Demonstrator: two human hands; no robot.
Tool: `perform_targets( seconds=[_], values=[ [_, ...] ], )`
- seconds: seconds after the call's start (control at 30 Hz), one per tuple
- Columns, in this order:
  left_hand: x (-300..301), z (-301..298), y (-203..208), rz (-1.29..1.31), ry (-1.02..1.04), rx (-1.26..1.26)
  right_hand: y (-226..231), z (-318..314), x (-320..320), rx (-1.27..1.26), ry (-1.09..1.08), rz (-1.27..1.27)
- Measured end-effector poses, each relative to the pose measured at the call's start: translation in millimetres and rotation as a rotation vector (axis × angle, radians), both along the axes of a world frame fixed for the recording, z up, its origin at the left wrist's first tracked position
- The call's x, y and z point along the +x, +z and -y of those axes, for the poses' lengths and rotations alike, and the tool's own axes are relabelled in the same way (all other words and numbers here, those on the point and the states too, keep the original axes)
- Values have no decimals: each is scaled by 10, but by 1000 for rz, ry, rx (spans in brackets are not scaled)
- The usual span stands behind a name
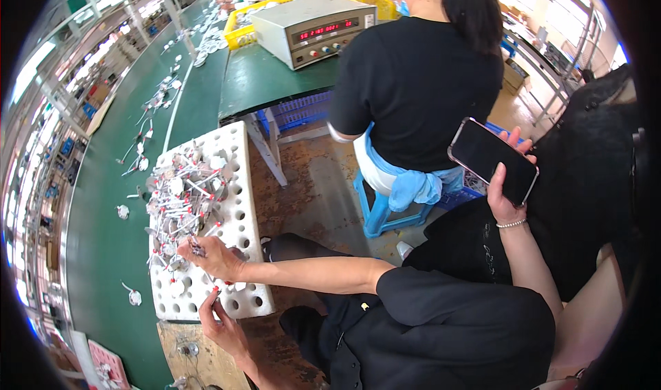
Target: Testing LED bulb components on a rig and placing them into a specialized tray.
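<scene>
Both my hands are over a white foam tray (237, 204) with rows of round holes, standing along a green work surface. A heap of small white and grey parts (186, 190) with wires and red tips covers much of it. My right hand (217, 259) reaches across from the right, closed around small greyish metal pieces (197, 247) at the heap's near end. Below it, my left hand (224, 328) pinches a small red-tipped part (216, 290) between thumb and finger, at the tray's near edge. The exact kind of these parts is too small to tell.
On the green surface (103, 252) lie scattered wired parts. A grey bench instrument (310, 28) with a red display stands by a yellow crate (237, 37). A co-worker (420, 80) sits on a blue stool (385, 214). Beside me, another person's hand (502, 190) holds a phone (492, 159).
</scene>
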State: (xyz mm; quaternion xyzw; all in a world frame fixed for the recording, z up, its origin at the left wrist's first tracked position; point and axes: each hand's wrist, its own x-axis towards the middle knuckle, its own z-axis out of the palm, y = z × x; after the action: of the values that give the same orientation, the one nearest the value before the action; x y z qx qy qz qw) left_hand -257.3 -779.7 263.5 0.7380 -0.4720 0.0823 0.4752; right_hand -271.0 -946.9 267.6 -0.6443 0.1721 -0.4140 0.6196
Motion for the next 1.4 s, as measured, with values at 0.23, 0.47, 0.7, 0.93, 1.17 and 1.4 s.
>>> perform_targets(
  seconds=[0.23, 0.47, 0.7, 0.93, 1.17, 1.4],
  values=[
    [142, -285, -24, -672, -11, -384, -60, 120, 34, -41, 136, 95],
    [28, -319, -141, -1110, -431, -655, 407, -57, -255, -16, 508, -113],
    [-157, -274, -225, -1325, -487, -681, 508, -119, -330, 279, 533, -77],
    [-124, -264, -231, -1170, -347, -665, 438, -144, -337, 61, 363, 48],
    [-172, -219, -238, -1156, -222, -617, 466, -211, -370, 96, 250, 96],
    [-270, -197, -168, -1047, -10, -456, 350, -201, -348, -55, 74, -14]
  ],
)
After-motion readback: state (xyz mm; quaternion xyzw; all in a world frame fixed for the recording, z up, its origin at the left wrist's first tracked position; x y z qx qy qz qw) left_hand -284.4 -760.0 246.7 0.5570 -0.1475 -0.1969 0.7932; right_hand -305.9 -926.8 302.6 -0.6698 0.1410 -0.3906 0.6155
